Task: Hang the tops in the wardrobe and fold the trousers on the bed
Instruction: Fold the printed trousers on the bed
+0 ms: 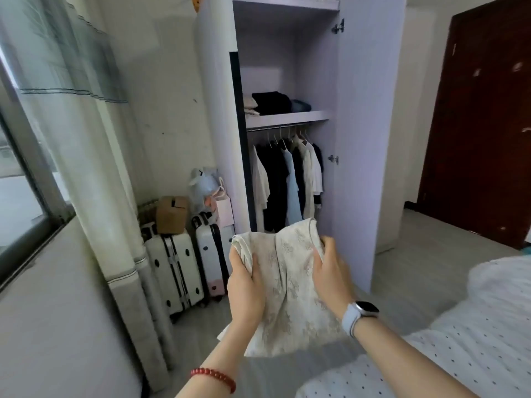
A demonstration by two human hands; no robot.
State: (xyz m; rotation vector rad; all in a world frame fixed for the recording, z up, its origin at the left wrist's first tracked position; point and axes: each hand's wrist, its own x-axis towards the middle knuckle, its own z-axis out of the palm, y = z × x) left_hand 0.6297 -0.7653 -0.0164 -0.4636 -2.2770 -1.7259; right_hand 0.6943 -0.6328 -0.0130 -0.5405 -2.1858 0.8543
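Pale grey floor (425,254) and white walls make the bedroom, and in the middle of the view a person holds up a cream garment (290,285) with a faint woven pattern, in the air in front of the open wardrobe (370,139). Her left hand (244,285) grips the left edge of the cloth, thumb in front and the other fingers curled behind it, and the right hand (330,271) grips the right edge in the same way, so the cloth is stretched between both hands and its lower part hangs down toward the forearms. Whether it is a top or trousers cannot be told. A red bead bracelet (214,376) sits on the left wrist, and a watch with a pale strap (359,314) on the right wrist. Just behind the garment, inside the wardrobe, white, dark and light blue tops (287,182) hang on hangers from a rail (275,128), and folded clothes (273,103) lie on the shelf above. At the lower right is the bed (474,346), with a white dotted cover. Left of the wardrobe stand two white suitcases (175,268), a cardboard box (172,214) on top of one, and bags (209,193) behind. A pale curtain (94,168) hangs beside the window (17,196) at the left, and a dark brown door (482,124) is at the far right.
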